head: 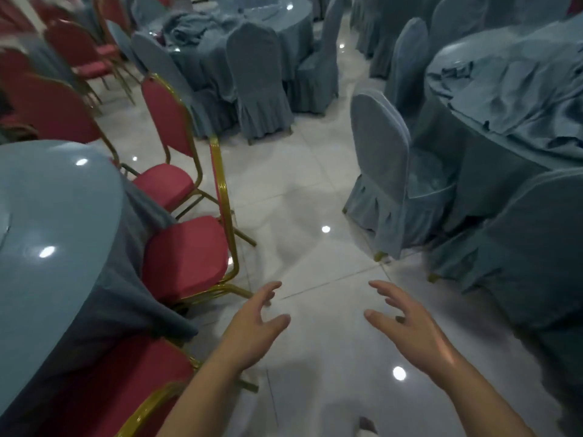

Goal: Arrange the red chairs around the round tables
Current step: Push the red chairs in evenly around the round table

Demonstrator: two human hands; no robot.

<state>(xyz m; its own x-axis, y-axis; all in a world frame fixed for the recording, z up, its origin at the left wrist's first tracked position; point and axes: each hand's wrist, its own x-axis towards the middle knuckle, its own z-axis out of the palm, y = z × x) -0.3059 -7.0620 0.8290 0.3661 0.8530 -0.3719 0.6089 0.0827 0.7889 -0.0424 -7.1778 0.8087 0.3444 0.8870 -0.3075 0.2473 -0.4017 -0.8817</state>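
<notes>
A round table (pixel 47 222) with a glossy blue top and a grey-blue cloth fills the left. Red chairs with gold frames ring its right side: one (pixel 186 253) with its seat tucked at the cloth, one (pixel 167 121) behind it, and one (pixel 110 392) nearest me at the bottom left. My left hand (pixel 255 326) hovers over the floor just right of the middle chair's front leg, fingers spread and holding nothing. My right hand (pixel 407 326) is held out beside it, also spread and empty.
Chairs in blue covers (pixel 385 171) stand around a cloth-draped round table (pixel 504 99) on the right and another table (pixel 258 23) at the back. More red chairs (pixel 79 55) stand at the far left. A glossy white tile aisle (pixel 303 200) runs between the tables.
</notes>
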